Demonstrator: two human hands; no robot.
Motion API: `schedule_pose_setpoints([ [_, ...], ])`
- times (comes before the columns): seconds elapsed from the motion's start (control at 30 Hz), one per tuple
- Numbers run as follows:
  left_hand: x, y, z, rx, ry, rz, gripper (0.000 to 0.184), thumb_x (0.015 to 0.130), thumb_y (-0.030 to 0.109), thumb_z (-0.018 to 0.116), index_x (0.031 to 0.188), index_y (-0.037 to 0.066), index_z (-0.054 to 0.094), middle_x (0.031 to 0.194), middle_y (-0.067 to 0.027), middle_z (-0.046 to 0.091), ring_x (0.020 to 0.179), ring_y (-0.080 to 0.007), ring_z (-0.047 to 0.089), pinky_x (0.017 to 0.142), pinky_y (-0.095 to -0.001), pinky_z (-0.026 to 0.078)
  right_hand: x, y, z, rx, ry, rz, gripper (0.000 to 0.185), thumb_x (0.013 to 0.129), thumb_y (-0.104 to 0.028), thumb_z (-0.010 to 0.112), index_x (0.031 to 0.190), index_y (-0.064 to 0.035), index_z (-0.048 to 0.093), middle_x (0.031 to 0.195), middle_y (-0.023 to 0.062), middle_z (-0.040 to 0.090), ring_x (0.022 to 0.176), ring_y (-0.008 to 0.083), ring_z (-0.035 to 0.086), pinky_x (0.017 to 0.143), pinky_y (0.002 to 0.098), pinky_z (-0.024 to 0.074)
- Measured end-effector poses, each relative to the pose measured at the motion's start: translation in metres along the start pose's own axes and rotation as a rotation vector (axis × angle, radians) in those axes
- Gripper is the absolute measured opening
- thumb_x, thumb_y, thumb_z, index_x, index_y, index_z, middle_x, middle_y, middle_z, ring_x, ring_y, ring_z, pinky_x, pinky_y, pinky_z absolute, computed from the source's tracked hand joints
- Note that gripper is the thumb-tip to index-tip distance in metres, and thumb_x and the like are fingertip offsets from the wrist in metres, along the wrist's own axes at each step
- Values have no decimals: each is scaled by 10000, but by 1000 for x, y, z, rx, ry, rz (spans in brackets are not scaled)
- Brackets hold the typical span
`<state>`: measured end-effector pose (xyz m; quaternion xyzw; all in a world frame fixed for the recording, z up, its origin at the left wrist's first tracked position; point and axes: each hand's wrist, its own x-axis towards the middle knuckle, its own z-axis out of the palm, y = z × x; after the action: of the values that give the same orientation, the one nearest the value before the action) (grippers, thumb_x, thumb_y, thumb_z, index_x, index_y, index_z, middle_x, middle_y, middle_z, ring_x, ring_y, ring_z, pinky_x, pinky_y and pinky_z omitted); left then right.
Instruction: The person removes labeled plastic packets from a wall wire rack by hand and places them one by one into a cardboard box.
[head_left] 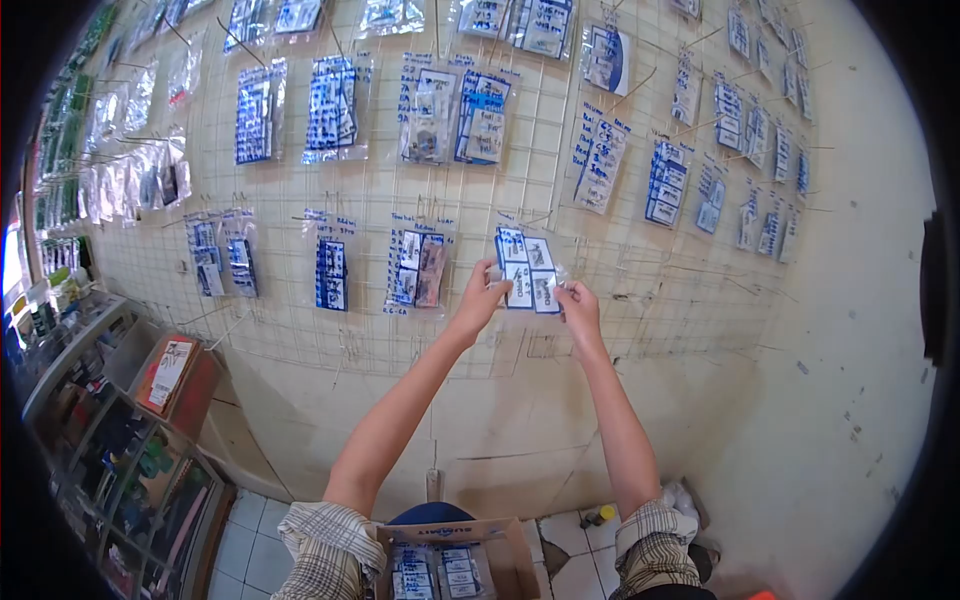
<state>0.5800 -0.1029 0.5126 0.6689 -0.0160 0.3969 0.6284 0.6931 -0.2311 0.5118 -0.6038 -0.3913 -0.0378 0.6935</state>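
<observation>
Both my hands are raised in front of a wire grid rack on the wall, holding a clear plastic bag of blue-and-white labelled packets (527,268) between them. My left hand (484,299) grips the bag's left edge, thumb in front. At its lower right edge, my right hand (579,308) pinches the plastic. The bag's top lies against the grid by a wire hook; whether it hangs on the hook I cannot tell. Left of it hangs a similar bag (420,268) with handwriting along its top.
Many bagged packets hang from hooks on the wire grid (620,262). Below me, an open cardboard box (510,530) holds more bags. A glass display case (110,470) stands at lower left with a red-orange box (180,375) on it. A bare wall (850,330) rises at right.
</observation>
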Motion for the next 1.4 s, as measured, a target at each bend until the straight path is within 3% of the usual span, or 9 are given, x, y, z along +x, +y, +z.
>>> schedule_pose_setpoints([
  [0.47,-54,61,15,-82,-128,186,454,768,114,494,1182,66,314,983,-43,479,860,-104,450,703,-234,370,-74,-86,-13,3,109,-22,100,772,-153,519,798,-57,516,645,-31,495,556,35,417,481,190,310],
  [0.7,-81,93,21,-28,-121,124,442,774,127,493,1174,73,313,979,-33,475,861,-95,440,709,-235,361,-92,-114,-20,37,90,-15,85,779,-112,505,822,-40,522,652,-27,504,539,25,414,458,176,295],
  [0.8,-112,91,24,-75,-168,28,459,776,93,498,1179,50,283,1067,-112,440,957,-168,446,810,-268,354,-111,-106,-27,55,55,28,89,780,-116,511,821,-37,520,668,-28,509,560,22,427,460,170,299],
  [0.93,-180,14,22,-39,-72,150,436,777,50,497,1164,42,296,1041,-89,442,921,-127,451,748,-255,381,-176,-41,-36,62,-38,89,95,777,-113,530,819,-29,518,691,-25,515,607,40,460,506,180,360],
  [1.03,-264,-48,22,-42,41,-23,495,766,14,507,1198,19,265,1080,-72,434,991,-109,405,827,-244,340,-250,40,-37,-104,-109,152,92,777,-107,536,819,-25,525,687,-28,519,602,51,465,533,196,381],
  [1.13,-350,-104,23,245,147,-391,565,749,-10,519,1234,50,235,1035,-76,453,854,-110,459,730,-248,390,-330,117,-41,-187,-272,410,110,770,-105,541,811,-5,520,689,7,548,614,85,506,572,215,412],
  [1.2,-393,-121,28,316,296,-449,563,730,-40,515,1225,86,280,958,-124,463,680,-172,497,636,-304,423,-384,163,-42,-248,-319,458,129,745,-124,557,781,-6,522,652,52,543,581,127,513,558,243,414],
  [1.27,-426,-143,25,416,285,-525,599,713,-49,522,1236,109,278,920,-130,463,672,-184,491,637,-300,422,-426,201,-39,-362,-376,476,163,700,-161,581,740,-10,531,625,130,543,557,244,535,548,321,422],
  [1.4,-486,-205,2,719,68,-597,657,680,-46,536,1247,166,280,902,-181,460,746,-296,503,706,-363,419,-471,236,-30,-499,-557,599,167,670,-144,598,730,1,542,666,158,576,643,299,576,588,365,443],
])
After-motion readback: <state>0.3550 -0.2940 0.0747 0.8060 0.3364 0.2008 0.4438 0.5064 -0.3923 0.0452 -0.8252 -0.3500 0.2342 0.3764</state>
